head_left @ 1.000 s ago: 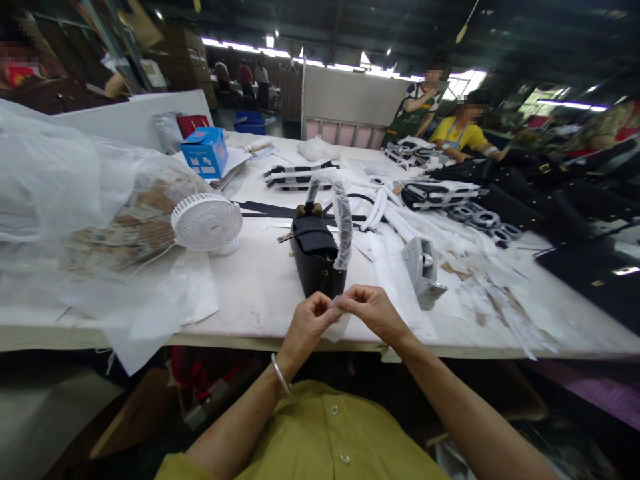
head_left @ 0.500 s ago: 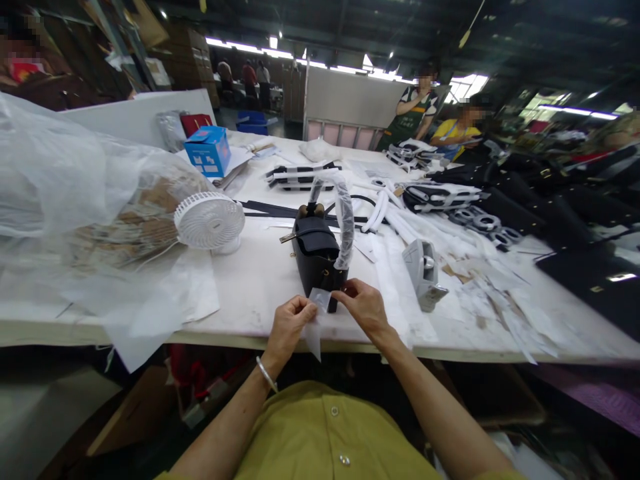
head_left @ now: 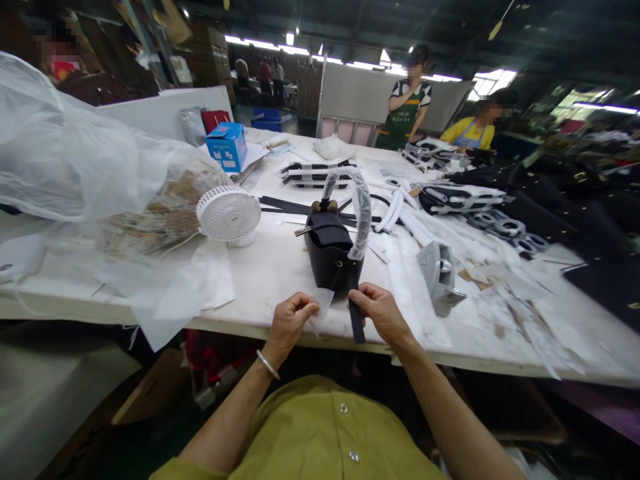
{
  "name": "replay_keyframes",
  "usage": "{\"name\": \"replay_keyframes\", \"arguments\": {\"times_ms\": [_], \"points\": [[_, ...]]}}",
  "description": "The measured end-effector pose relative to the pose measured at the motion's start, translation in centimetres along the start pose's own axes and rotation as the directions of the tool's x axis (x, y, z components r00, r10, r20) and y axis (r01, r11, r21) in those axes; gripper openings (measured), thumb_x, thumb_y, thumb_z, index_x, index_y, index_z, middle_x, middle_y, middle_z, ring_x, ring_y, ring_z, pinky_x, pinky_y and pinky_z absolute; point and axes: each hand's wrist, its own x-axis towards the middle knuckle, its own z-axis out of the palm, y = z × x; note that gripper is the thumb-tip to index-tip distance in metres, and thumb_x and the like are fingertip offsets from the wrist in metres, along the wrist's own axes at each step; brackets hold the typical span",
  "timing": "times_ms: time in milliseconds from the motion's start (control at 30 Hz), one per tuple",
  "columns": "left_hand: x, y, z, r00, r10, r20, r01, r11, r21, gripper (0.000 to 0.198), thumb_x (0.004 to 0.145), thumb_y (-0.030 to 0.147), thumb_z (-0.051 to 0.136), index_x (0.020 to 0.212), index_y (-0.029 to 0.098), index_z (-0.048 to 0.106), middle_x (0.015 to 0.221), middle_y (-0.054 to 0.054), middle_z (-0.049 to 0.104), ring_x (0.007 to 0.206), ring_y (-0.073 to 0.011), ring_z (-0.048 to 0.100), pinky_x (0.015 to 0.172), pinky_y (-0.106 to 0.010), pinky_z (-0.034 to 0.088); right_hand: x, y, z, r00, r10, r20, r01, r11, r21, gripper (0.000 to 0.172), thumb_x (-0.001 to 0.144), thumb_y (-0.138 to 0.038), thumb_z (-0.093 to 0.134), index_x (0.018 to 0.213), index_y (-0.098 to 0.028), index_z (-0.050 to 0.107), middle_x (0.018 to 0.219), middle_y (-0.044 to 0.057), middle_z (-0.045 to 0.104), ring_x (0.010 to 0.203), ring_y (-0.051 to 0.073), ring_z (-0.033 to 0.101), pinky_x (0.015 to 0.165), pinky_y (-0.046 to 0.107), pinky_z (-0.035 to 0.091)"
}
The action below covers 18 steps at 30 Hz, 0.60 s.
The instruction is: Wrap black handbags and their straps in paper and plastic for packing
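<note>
A small black handbag (head_left: 327, 250) stands upright on the table in front of me. Clear plastic film covers its arched handle (head_left: 362, 207). My left hand (head_left: 293, 321) pinches a thin translucent sheet (head_left: 324, 303) just in front of the bag. Between the fingers of my right hand (head_left: 377, 308) is a black strap (head_left: 357, 319) that hangs from the bag's near right side toward the table edge.
Left of the bag stands a white fan (head_left: 229, 215), with a blue box (head_left: 227, 148) behind it and a large plastic bag of brown pieces (head_left: 165, 200) beside it. A grey tape dispenser (head_left: 440, 277) is on the right. Wrapped handles (head_left: 460, 199) lie farther back. Two co-workers are across the table.
My right hand has left the translucent sheet and now grips the black strap, drawn out toward me. My left hand keeps the sheet. The view has shifted slightly left.
</note>
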Motion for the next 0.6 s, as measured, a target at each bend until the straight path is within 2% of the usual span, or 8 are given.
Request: {"name": "replay_keyframes", "arguments": {"times_ms": [100, 167, 267, 400, 500, 600], "points": [[-0.4, -0.3, -0.5, 0.999, 0.036, 0.035, -0.038, 0.997, 0.066, 0.017, 0.075, 0.035, 0.066, 0.068, 0.019, 0.067, 0.066, 0.002, 0.066, 0.064, -0.0128, 0.056, 0.066, -0.023, 0.046, -0.9, -1.8, 0.3, 1.0, 0.0, 0.013, -0.003, 0.96, 0.278, 0.041, 0.071, -0.055, 0.076, 0.076, -0.02, 0.054, 0.056, -0.004, 0.06, 0.037, 0.006, 0.038, 0.034, 0.019, 0.026], [-0.8, -0.2, -0.8, 0.997, 0.054, 0.058, -0.059, 0.995, 0.085, 0.015, 0.075, 0.032, 0.066, 0.067, 0.019, 0.067, 0.066, 0.001, 0.066, 0.064, -0.0129, 0.057, 0.066, -0.023, 0.046, -1.4, -2.7, 0.9, 0.999, -0.023, 0.045, 0.005, 0.929, 0.371, 0.04, 0.071, -0.051, 0.078, 0.082, -0.021, 0.054, 0.062, -0.004, 0.063, 0.035, 0.003, 0.032, 0.033, 0.018, 0.021], [-1.5, 0.1, -1.3, 0.989, 0.101, 0.105, -0.112, 0.988, 0.103, 0.016, 0.077, 0.032, 0.066, 0.066, 0.02, 0.068, 0.067, 0.0, 0.068, 0.064, -0.0141, 0.059, 0.066, -0.024, 0.048, -1.8, -3.4, 2.0, 0.996, -0.047, 0.082, 0.008, 0.906, 0.422, 0.041, 0.067, -0.041, 0.083, 0.088, -0.021, 0.054, 0.074, -0.001, 0.069, 0.041, 0.005, 0.041, 0.035, 0.018, 0.031], [-2.5, 0.5, -2.1, 0.973, 0.199, 0.116, -0.211, 0.971, 0.111, 0.021, 0.08, 0.037, 0.068, 0.066, 0.021, 0.07, 0.068, -0.002, 0.07, 0.064, -0.0156, 0.061, 0.066, -0.026, 0.049, -1.6, -3.0, 3.0, 0.996, -0.083, -0.009, 0.077, 0.875, 0.477, 0.039, 0.065, -0.038, 0.085, 0.084, -0.021, 0.055, 0.077, 0.0, 0.07, 0.048, 0.008, 0.052, 0.045, 0.022, 0.046], [-2.9, 0.7, -2.5, 0.957, 0.27, 0.103, -0.282, 0.952, 0.119, 0.026, 0.081, 0.044, 0.069, 0.069, 0.022, 0.072, 0.07, -0.003, 0.071, 0.065, -0.0168, 0.063, 0.066, -0.028, 0.05, -1.3, -2.6, 3.3, 0.989, -0.12, -0.083, 0.145, 0.871, 0.469, 0.036, 0.067, -0.037, 0.083, 0.086, -0.022, 0.056, 0.078, 0.0, 0.071, 0.052, 0.01, 0.055, 0.05, 0.025, 0.05], [-3.0, 0.7, -2.6, 0.944, 0.304, 0.126, -0.32, 0.937, 0.138, 0.03, 0.082, 0.051, 0.068, 0.072, 0.022, 0.073, 0.072, -0.005, 0.072, 0.066, -0.0179, 0.064, 0.067, -0.029, 0.051, -1.2, -2.3, 3.5, 0.987, -0.138, -0.088, 0.163, 0.88, 0.446, 0.036, 0.069, -0.037, 0.082, 0.087, -0.022, 0.055, 0.08, 0.001, 0.071, 0.054, 0.011, 0.057, 0.054, 0.028, 0.052]]}}
